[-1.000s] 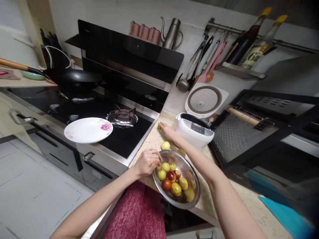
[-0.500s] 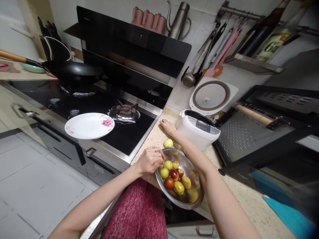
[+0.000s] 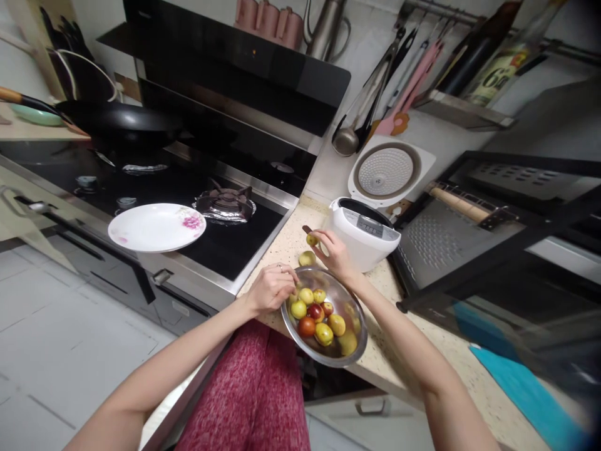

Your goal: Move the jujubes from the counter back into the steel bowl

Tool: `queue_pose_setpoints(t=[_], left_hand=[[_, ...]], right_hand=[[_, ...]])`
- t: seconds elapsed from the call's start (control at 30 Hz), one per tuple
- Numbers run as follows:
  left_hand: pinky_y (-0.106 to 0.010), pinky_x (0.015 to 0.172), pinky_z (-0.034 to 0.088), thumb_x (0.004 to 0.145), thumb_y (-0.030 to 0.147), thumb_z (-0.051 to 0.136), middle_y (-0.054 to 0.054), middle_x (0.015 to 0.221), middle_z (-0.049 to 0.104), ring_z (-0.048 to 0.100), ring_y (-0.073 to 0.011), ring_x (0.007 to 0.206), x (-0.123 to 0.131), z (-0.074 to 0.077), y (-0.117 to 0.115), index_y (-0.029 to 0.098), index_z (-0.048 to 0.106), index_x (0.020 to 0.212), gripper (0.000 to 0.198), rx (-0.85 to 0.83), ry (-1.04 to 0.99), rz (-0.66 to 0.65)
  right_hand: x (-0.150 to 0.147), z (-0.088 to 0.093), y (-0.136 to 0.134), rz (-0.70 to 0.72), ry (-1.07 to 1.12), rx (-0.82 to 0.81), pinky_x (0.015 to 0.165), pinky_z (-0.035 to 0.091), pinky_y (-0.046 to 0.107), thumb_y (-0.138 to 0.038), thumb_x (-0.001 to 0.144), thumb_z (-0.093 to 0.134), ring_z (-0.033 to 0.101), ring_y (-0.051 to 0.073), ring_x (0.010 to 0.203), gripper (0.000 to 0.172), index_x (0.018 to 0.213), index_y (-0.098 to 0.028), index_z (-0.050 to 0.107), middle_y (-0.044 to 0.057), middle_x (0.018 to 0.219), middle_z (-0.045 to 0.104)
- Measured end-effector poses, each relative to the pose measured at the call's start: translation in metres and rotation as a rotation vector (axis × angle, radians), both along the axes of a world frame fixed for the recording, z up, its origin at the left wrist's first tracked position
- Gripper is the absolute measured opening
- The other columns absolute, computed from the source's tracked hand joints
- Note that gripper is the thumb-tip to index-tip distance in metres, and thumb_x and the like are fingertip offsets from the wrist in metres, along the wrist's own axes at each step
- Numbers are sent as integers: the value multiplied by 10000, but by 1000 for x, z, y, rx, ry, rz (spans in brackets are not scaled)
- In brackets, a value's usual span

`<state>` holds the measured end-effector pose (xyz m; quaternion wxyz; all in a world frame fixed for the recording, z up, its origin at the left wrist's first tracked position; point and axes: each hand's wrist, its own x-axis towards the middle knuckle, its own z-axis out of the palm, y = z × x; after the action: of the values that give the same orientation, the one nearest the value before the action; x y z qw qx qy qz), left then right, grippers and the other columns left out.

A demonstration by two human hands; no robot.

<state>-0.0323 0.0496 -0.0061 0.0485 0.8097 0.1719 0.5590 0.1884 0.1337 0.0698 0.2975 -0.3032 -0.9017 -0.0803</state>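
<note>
A steel bowl [image 3: 359,347] of yellow-green and red-brown jujubes [image 3: 315,312] sits at the counter edge, slightly overhanging it. My left hand [image 3: 271,289] is closed at the bowl's left rim, fingers curled over it. Just beyond the bowl, my right hand [image 3: 335,254] pinches a green jujube [image 3: 312,240] between thumb and fingers. A small dark brown piece [image 3: 307,230] shows at its far side; whether it is part of the fruit I cannot tell. Another pale green jujube [image 3: 307,258] lies on the counter between the bowl and the right hand.
An open white rice cooker [image 3: 359,241] stands behind my right hand. A flowered white plate [image 3: 154,228] overlaps the stove's front edge, and a black wok [image 3: 122,122] rests on the left burner. To the right are an oven [image 3: 436,250] and a blue cloth [image 3: 516,382].
My right hand has come back from the counter beside the rice cooker toward the bowl, now holding a jujube. My left hand stays at the bowl's rim. The view has shifted slightly.
</note>
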Motion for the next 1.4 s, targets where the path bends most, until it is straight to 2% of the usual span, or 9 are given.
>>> queue_pose_setpoints(t=[0.17,0.37,0.63,0.87,0.97,1.13,1.4], left_hand=[[-356,822,537,1116,448,182,-87,775,767,722,-204,854,-3,0,0,170,723,711,731,-13,31,5],[-368,840,542,1117,462,137,-81,745,762,733,-212,874,-6,2,-2,168,719,719,763,-30,72,7],[-369,847,534,1112,503,121,-69,718,757,735,-216,900,-6,4,-5,177,736,731,793,-60,86,4],[-358,845,527,1117,482,125,-63,709,748,729,-209,898,-7,6,-6,174,741,743,784,-71,92,5],[-354,850,527,1120,469,151,-64,718,750,731,-209,907,-7,5,-6,172,739,745,759,-66,73,-4],[-363,856,522,1117,474,144,-70,719,756,727,-213,893,-7,6,-7,174,737,732,768,-80,73,-3],[-366,859,532,1109,511,130,-64,712,759,728,-212,893,-7,7,-8,186,748,737,791,-102,86,11]], right_hand=[[28,-6,-56,139,171,-175,951,593,443,-267,993,621,687,261,1093,251,1239,-216,632,120,1167,710],[45,-10,-79,243,184,-306,978,590,451,-285,970,693,705,253,1105,250,1209,-223,650,104,1175,734],[48,-14,-84,291,90,-408,1019,579,445,-259,993,664,695,234,1149,290,1283,-250,667,81,1230,732],[48,-18,-83,241,42,-353,1081,563,482,-168,1008,611,658,237,1272,406,1390,-299,657,69,1365,701],[50,-19,-80,248,25,-369,1094,554,483,-106,993,592,647,241,1308,427,1358,-303,692,68,1436,667],[51,-21,-77,257,25,-451,1046,584,458,-98,967,630,711,238,1220,355,1211,-307,779,55,1354,723],[46,-20,-79,375,76,-511,1002,604,430,-172,977,662,745,227,1135,254,1172,-266,795,62,1218,787]])
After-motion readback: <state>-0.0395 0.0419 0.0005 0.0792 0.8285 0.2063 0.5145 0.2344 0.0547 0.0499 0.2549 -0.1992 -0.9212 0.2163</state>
